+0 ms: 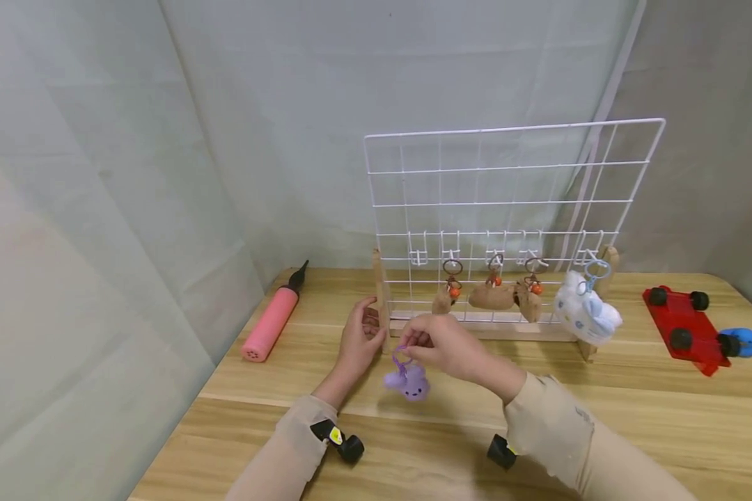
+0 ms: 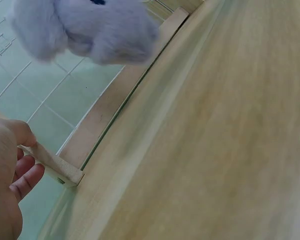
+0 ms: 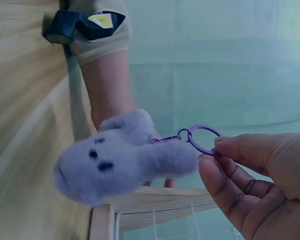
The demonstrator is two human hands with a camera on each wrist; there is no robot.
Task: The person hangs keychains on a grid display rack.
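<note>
My right hand (image 1: 446, 346) pinches the purple ring (image 3: 204, 140) of a plush keychain between thumb and fingers. From that ring dangles a small lilac plush (image 1: 410, 383) with a dark-eyed face, over the tabletop in front of the rack. At the rack's left end, my left hand (image 1: 358, 337) grips the wooden side post (image 1: 381, 292). The left wrist view shows its fingers around the post (image 2: 55, 162) near the foot. The white wire grid (image 1: 507, 184) stands in this wooden base, with a row of white hooks (image 1: 418, 256) along its lower part.
Brown plush keychains (image 1: 494, 296) hang on the middle hooks, and a white-and-blue plush (image 1: 585, 309) hangs at the right end. A pink hand pump (image 1: 271, 323) lies at the left. On the right is a red toy car (image 1: 689, 323) with a blue piece (image 1: 741, 342) by its wheel.
</note>
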